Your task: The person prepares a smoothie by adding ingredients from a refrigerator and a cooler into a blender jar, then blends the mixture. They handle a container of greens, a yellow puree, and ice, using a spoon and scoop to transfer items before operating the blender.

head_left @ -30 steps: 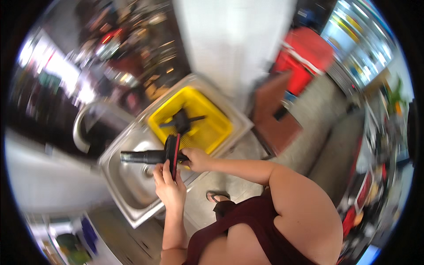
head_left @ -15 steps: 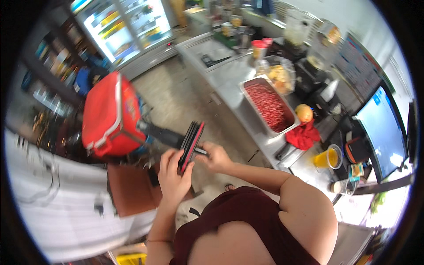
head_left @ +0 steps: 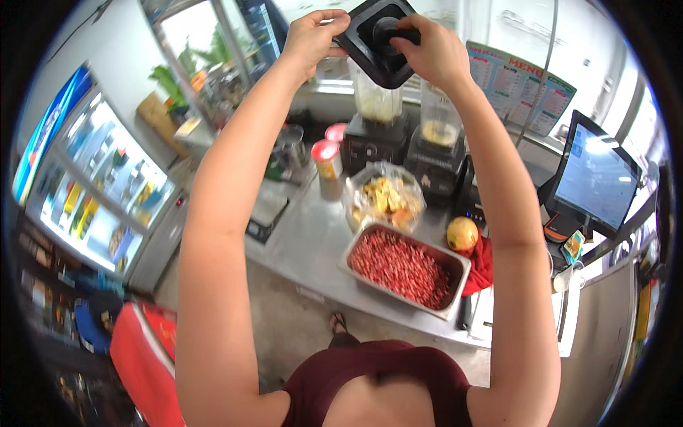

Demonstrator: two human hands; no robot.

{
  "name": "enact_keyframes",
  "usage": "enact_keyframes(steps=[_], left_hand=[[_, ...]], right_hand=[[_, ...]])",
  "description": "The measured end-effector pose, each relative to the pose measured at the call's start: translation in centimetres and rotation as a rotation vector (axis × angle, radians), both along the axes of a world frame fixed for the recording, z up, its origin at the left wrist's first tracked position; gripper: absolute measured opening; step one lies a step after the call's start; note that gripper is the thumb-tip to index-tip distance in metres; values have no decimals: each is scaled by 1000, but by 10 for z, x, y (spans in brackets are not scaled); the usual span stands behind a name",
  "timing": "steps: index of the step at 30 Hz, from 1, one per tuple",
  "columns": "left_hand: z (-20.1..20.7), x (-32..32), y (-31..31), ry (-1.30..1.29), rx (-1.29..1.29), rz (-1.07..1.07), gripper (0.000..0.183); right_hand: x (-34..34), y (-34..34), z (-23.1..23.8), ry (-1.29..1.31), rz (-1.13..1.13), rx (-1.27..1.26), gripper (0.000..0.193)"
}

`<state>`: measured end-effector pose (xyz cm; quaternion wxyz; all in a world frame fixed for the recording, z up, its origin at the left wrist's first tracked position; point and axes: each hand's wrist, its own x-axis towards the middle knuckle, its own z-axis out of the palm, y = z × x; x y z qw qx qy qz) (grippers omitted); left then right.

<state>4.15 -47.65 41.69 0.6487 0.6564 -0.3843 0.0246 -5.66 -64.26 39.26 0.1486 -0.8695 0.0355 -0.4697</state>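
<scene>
Both my arms are raised toward the far side of the counter, holding a black square blender lid (head_left: 366, 32) between them. My left hand (head_left: 311, 39) pinches the lid's left edge. On the other side, my right hand (head_left: 437, 53) has its fingers closed around the knob in the lid's middle. In the picture the lid overlaps the top of a blender jar (head_left: 379, 102) with pale contents; whether they touch I cannot tell. That jar stands on a black blender base (head_left: 372, 147). Beside it is a second blender jar (head_left: 439, 122), also with something pale inside.
A metal pan (head_left: 455, 302) of red pieces lies on the steel counter (head_left: 299, 242). Behind it are a bag of yellow pieces (head_left: 384, 198), a red-lidded container (head_left: 326, 158), a round fruit (head_left: 462, 233) and a red cloth (head_left: 482, 267). A screen (head_left: 596, 174) stands right, a display fridge (head_left: 99, 185) left.
I have turned from the red cooler to face the counter. Both hands have risen, carrying the lid from in front of my body to the blenders.
</scene>
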Motion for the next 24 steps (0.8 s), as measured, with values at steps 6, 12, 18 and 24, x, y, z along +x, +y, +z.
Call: enact_keyframes(steps=[6, 12, 18, 24], left_hand=[[18, 187, -67, 151, -16, -96, 26], [-10, 275, -117, 288, 120, -179, 27], [-47, 345, -145, 106, 504, -26, 27], [-82, 337, -160, -314, 560, -47, 45]], right_hand=[[122, -15, 67, 273, -304, -161, 32], [218, -34, 56, 510, -428, -186, 38], [279, -101, 14, 576, -52, 271, 66], [301, -152, -60, 375, 3, 155, 62]])
